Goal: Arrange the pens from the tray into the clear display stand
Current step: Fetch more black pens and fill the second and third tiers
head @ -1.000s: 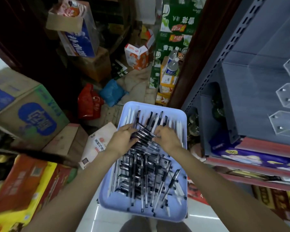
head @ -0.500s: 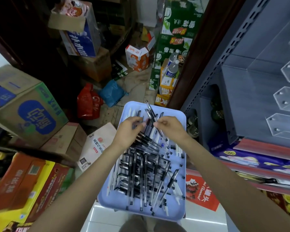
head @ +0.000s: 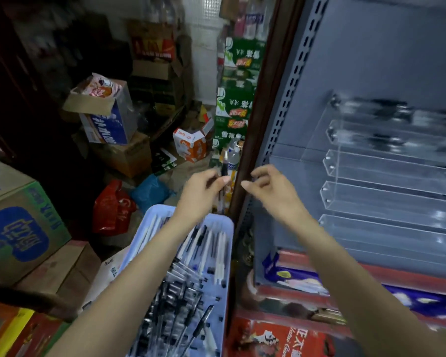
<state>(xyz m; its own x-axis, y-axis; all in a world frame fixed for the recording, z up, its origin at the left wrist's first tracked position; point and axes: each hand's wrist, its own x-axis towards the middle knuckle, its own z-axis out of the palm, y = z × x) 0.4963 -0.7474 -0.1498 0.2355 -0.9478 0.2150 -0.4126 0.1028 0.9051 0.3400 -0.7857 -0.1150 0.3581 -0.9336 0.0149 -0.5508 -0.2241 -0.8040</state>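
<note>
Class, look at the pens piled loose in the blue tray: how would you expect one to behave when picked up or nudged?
The pens look thin and rigid, so probably stiff and light. Their round barrels would likely roll or slide on the smooth tray. The left hand lifts some with fingertips alone.

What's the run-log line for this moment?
left hand: holds pens upright | right hand: empty, fingers curled | tray: still loaded | display stand: ahead

2 bare forearms, no sleeves, left grip [head: 204, 188], right grip [head: 271, 186]
</note>
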